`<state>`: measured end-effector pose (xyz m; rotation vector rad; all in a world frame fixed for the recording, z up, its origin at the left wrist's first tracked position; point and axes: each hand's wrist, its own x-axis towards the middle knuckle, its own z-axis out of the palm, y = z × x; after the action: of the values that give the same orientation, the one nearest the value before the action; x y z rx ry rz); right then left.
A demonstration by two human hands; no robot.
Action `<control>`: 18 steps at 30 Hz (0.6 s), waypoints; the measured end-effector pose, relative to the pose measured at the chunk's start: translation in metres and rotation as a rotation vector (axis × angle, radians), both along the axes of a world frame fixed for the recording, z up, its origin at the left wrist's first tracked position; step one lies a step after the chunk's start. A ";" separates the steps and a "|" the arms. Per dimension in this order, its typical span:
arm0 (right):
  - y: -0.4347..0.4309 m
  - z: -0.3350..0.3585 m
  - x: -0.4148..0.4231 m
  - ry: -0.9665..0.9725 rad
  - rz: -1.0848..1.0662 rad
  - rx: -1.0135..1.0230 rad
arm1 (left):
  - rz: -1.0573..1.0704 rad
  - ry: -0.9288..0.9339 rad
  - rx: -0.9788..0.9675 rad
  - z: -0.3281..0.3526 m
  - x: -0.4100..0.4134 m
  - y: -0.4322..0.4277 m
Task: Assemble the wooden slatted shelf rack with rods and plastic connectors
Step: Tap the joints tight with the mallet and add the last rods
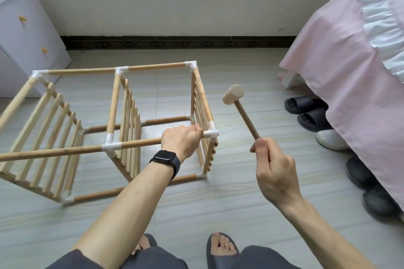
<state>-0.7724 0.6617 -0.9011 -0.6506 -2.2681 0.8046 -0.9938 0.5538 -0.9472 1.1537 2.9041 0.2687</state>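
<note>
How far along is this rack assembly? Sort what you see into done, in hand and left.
Done: the rack lies on its side on the floor, three slatted panels joined by rods and white connectors. In hand: the left hand grips the near top rod beside a corner connector; the right hand holds a wooden mallet raised. Left: probably tapping joints tight, then standing it upright.

The rack (113, 129) lies on the floor (218, 203) under the left hand (182, 141); the mallet (240, 107) rises from the right hand (273, 172), shoes (310, 113) beyond.
</note>
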 end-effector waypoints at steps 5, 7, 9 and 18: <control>0.001 -0.018 0.004 -0.572 0.037 0.048 | 0.014 0.001 -0.030 -0.001 0.000 0.001; 0.003 -0.020 0.004 -0.300 0.024 -0.021 | 0.020 -0.006 -0.041 0.001 0.000 0.001; 0.000 -0.020 0.006 -0.134 0.014 -0.024 | 0.014 -0.012 -0.044 0.002 0.000 0.001; 0.002 -0.017 0.001 -0.320 0.017 -0.039 | 0.018 -0.034 -0.042 0.004 0.002 0.000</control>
<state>-0.7712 0.6637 -0.9185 -0.8288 -2.5518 0.8009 -0.9922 0.5534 -0.9431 1.1064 2.8780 0.2244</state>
